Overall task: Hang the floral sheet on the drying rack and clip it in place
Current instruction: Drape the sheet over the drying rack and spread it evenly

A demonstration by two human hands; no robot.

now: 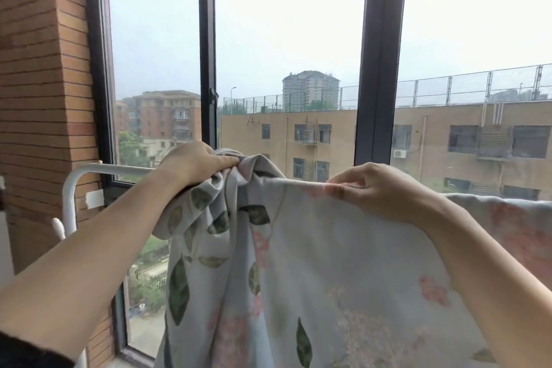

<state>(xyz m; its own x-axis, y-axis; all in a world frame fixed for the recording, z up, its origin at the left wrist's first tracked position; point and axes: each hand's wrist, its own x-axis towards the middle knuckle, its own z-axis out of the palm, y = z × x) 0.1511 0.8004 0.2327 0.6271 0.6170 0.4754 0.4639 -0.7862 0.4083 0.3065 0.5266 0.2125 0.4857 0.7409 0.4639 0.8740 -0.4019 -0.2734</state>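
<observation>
Both hands up at the rail: the left hand [197, 163] clenches a bunched wad of the floral sheet [343, 263] right on top of the white drying rack [125, 170], while the right hand [376, 188] pinches the taut top edge (thumb against fingertips). The cloth drapes down before the window [207, 48].
</observation>
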